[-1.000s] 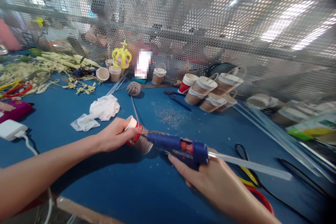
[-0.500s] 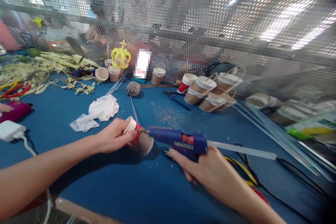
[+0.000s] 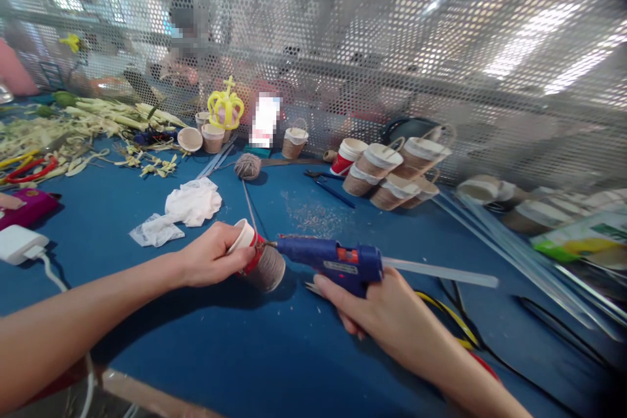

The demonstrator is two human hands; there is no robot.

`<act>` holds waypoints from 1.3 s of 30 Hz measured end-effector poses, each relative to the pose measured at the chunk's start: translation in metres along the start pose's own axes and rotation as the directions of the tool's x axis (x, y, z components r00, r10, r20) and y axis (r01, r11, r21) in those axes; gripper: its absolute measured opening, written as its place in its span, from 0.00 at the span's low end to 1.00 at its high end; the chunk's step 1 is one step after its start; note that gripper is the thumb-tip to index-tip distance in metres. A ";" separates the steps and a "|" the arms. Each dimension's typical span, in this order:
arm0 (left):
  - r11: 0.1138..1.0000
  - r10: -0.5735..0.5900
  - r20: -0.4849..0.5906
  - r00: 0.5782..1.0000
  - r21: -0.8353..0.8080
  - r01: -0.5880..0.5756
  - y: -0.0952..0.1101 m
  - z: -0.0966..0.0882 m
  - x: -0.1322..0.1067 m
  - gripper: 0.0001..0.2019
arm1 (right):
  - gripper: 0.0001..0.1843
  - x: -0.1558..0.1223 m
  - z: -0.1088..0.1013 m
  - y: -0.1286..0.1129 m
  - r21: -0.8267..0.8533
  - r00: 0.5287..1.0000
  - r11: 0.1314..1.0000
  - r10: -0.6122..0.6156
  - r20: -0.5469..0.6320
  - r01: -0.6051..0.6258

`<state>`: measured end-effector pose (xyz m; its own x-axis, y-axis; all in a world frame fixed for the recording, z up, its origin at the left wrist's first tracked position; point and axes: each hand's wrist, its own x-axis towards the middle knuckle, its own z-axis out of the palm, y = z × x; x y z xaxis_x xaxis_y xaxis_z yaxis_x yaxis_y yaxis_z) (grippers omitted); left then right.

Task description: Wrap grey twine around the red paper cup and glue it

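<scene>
My left hand point(image 3: 215, 255) is closed around a red and white paper cup point(image 3: 268, 268), tilted on its side with its rim toward the left. Grey-brown twine is wound round the lower part of the cup. From there a strand runs up to a ball of twine point(image 3: 247, 166) on the table. My right hand point(image 3: 365, 307) grips a blue hot glue gun point(image 3: 337, 261), a clear glue stick point(image 3: 441, 272) jutting from its back. The gun's nozzle meets the cup at the edge of the wound twine, close to my left fingertips.
Crumpled white tissue point(image 3: 193, 202) lies left of the cup. Twine-wrapped cups point(image 3: 379, 166) with handles stand at the back right, near blue pliers point(image 3: 330, 189). Loose glue sticks point(image 3: 519, 255) and cables lie right. Behind rises a perforated metal screen point(image 3: 313, 26).
The glue gun and my right hand have shifted slightly left, and the glue stick's tail has moved left with them. My left hand and the cup have barely moved.
</scene>
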<state>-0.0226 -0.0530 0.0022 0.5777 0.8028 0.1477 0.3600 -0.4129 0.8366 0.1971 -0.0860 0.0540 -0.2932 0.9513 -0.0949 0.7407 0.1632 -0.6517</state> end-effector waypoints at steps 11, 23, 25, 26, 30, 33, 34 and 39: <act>0.965 -0.139 0.001 0.990 -0.222 0.136 0.000 0.002 0.001 0.18 | 0.10 -0.008 0.007 0.002 -0.147 0.977 0.976 -0.179 -0.116 0.161; 0.954 -0.145 -0.023 0.989 -0.270 0.133 0.000 0.003 0.002 0.17 | 0.08 -0.011 0.016 0.015 -0.134 0.979 0.979 -0.168 -0.112 0.153; 0.935 -0.159 -0.001 0.987 -0.322 0.150 0.001 0.003 0.003 0.16 | 0.08 -0.011 0.016 0.013 -0.138 0.985 0.982 -0.145 -0.090 0.132; 0.918 -0.165 0.017 0.986 -0.362 0.160 0.002 0.003 0.004 0.16 | 0.08 -0.012 0.017 0.012 -0.147 0.988 0.981 -0.137 -0.070 0.125; 0.869 -0.206 0.035 0.978 -0.453 0.200 0.008 0.005 0.005 0.14 | 0.09 -0.016 0.018 0.011 -0.178 0.986 0.972 -0.165 -0.037 0.156; 0.867 -0.256 -0.001 0.967 -0.442 0.229 0.009 0.005 0.005 0.14 | 0.09 -0.017 0.020 0.011 -0.202 0.977 0.960 -0.208 -0.043 0.195; 0.871 -0.267 -0.017 0.964 -0.432 0.234 0.010 0.005 0.005 0.13 | 0.09 -0.017 0.020 0.011 -0.211 0.973 0.953 -0.229 -0.040 0.216; 0.895 -0.282 -0.066 0.957 -0.377 0.238 0.009 0.004 0.005 0.13 | 0.07 -0.018 0.020 0.010 -0.235 0.951 0.926 -0.308 -0.014 0.296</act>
<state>-0.0136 -0.0547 0.0082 0.4026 0.9134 -0.0597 0.1831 -0.0165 0.9830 0.1974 -0.1068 0.0340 -0.4984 0.8585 0.1207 0.7410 0.4941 -0.4547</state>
